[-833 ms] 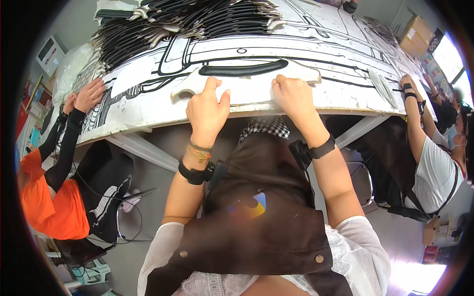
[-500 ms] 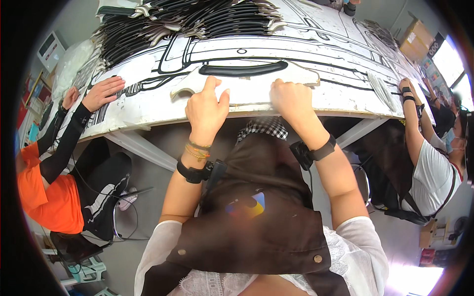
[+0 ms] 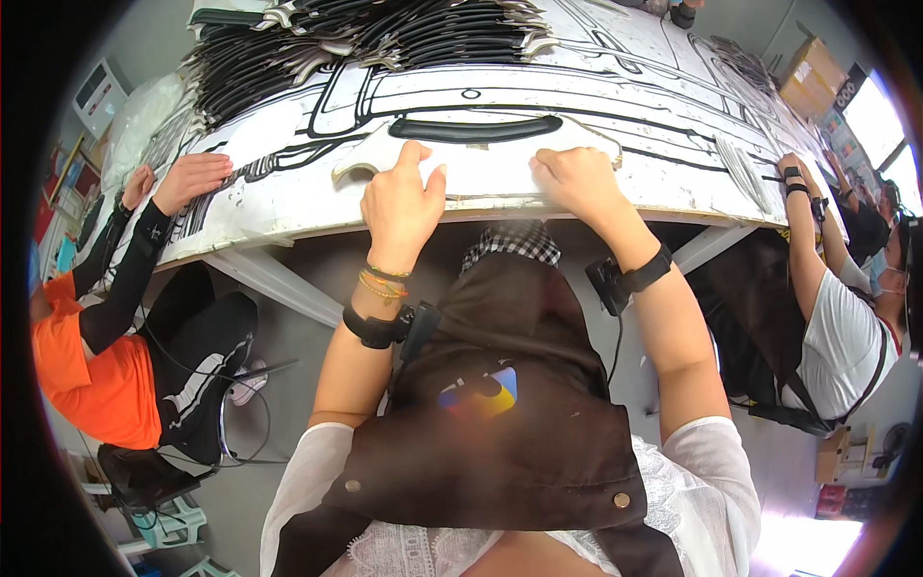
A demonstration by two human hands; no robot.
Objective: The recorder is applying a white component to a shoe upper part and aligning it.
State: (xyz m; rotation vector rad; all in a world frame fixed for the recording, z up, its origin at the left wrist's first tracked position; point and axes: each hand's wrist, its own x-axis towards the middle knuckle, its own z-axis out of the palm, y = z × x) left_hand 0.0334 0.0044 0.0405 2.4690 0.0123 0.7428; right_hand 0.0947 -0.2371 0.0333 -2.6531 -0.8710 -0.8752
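A curved trim piece with a padded black strip and off-white hooked ends lies in front of me on the table. My left hand is at its near left side, index finger against the off-white part beside the black strip. The other left fingers curl under and the thumb stands apart. At the right side of the piece, my right hand is closed, fingertips bent down and pressed together. Whatever is between the right fingers is hidden.
A big pile of black curved strips with off-white ends covers the table's far left. Thin grey strips lie at the right. A person in orange works at my left, another in a white top at my right.
My right hand has moved a little right and its wrist has turned, with the forearm swung outward. My left hand stays nearly still. The left neighbour's hand has shifted slightly left.
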